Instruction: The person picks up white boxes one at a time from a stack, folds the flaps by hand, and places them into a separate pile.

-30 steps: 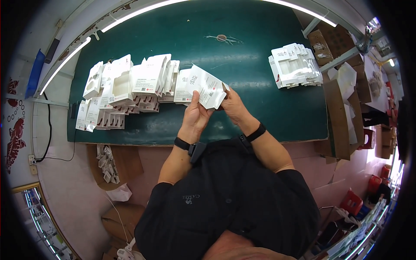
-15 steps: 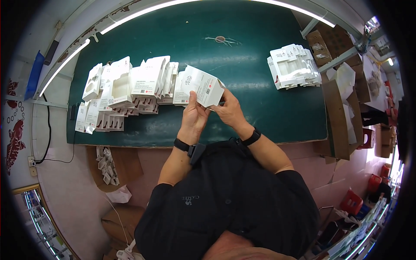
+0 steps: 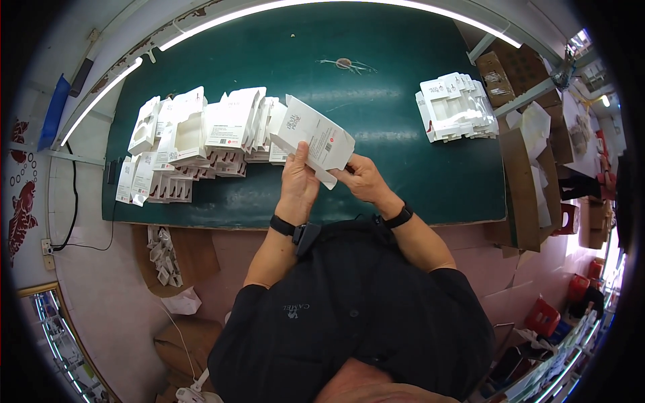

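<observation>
A white printed carton [image 3: 316, 138] is held up over the near side of the green table, tilted, with an end flap sticking out toward me. My left hand [image 3: 299, 180] is closed on its left side, thumb lying on the printed face. At the carton's right end, my right hand [image 3: 363, 178] pinches the edge by the flap; its fingertips are partly hidden. Just left of the held carton stand rows of similar white cartons [image 3: 228, 127], some with cut-out windows.
A stack of flat white cartons [image 3: 457, 111] lies on the right of the green table [image 3: 376, 40]. String [image 3: 344, 64] lies toward the back. Brown boxes [image 3: 524, 181] stand against the right edge. Below the left edge is an open cardboard box [image 3: 195, 258] with white pieces inside.
The carton has turned in my hands, and a flap at its near right corner now sticks out. My right hand has shifted slightly right and down along its end.
</observation>
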A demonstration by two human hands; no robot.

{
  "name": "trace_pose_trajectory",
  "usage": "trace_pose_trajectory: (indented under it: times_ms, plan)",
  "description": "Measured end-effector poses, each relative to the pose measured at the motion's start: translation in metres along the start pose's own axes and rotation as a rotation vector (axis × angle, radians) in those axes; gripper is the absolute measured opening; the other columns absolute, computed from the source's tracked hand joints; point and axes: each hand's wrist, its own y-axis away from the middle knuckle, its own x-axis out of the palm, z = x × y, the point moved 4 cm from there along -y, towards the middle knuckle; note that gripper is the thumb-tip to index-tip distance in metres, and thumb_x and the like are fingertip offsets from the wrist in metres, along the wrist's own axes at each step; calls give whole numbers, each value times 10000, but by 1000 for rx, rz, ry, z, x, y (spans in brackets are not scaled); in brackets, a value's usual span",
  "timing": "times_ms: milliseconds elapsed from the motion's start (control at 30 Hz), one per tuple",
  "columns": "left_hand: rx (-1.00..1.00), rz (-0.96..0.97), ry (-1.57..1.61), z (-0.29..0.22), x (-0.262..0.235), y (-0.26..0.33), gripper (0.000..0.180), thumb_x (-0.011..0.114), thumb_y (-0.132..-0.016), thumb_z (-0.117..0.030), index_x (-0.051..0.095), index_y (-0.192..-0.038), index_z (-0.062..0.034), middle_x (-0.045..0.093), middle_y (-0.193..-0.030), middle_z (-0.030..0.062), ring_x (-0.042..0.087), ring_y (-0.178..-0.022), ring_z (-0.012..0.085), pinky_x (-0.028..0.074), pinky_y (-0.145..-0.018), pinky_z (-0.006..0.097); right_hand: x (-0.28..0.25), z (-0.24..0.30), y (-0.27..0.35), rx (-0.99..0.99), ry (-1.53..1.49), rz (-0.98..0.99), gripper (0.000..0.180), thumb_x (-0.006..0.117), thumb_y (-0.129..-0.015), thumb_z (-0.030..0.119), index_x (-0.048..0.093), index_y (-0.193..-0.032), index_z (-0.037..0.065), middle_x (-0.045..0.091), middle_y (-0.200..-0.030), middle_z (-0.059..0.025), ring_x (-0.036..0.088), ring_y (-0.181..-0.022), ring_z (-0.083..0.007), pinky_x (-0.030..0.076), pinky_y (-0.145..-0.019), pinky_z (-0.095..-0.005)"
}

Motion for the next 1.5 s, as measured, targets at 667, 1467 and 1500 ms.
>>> trace_pose_trajectory:
  times_ms: [667, 1467, 1500]
  plan:
    - [74, 135, -136, -5, 8, 0, 320, 505, -1050, -183, 486, -1352, -77, 586, -1312, 82, 589, -1204, 241, 501, -1017, 443, -38, -14, 11, 93, -171, -222, 209, 630, -967, 126, 682, -1094, -32, 714, -971, -49, 633, -871, -91, 511, -806, -252]
    - [-103, 86, -350, 34, 36, 10, 427, 596, -1002, -169, 465, -1389, -44, 587, -1270, 91, 603, -1137, 206, 516, -912, 368, -46, 16, 25, -441, 741, -315, 298, 717, -831, 79, 704, -1127, 51, 705, -1086, -107, 666, -964, -246, 530, -833, -353]
    - [-133, 84, -314, 40, 29, 4, 416, 598, -996, -143, 475, -1379, -35, 588, -1273, 93, 607, -1136, 206, 521, -906, 351, -40, 21, 25, -480, 796, -243, 321, 727, -807, 89, 703, -1126, 58, 691, -1115, -124, 661, -989, -271, 531, -836, -374]
